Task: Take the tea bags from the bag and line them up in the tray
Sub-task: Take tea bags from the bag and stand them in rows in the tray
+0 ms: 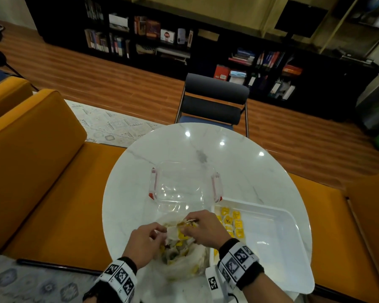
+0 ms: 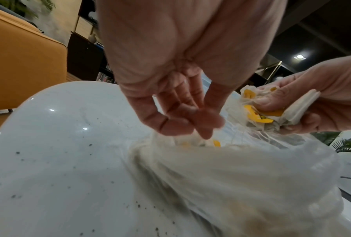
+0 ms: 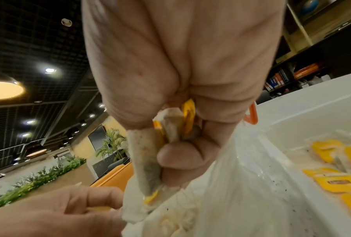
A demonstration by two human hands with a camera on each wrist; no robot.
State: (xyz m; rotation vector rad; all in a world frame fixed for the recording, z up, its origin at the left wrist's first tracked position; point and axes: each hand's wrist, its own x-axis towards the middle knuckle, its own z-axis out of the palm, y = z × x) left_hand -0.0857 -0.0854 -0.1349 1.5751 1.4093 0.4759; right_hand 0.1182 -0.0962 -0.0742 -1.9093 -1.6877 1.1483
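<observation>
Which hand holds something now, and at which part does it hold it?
The right hand grips a bunch of tea bags around their middle, thumb against fingers. Whether the left hand pinches anything cannot be told.

Reaching in from the bottom edge of the head view, both forearms wearing black wristbands with checkered marker blocks. Left hand (image 1: 143, 241) hovering low centre, palm down, fingers (image 2: 187, 121) loosely bunched and pointing downward, tips gathered together; whether anything is pinched between them cannot be told. Right hand (image 1: 202, 228) sitting just right of it, slightly higher in the frame, fingers curled tight and thumb (image 3: 178, 156) pressing across, clamping a clump of tea bags (image 3: 148, 160). Hands nearly touching at the knuckles.
</observation>
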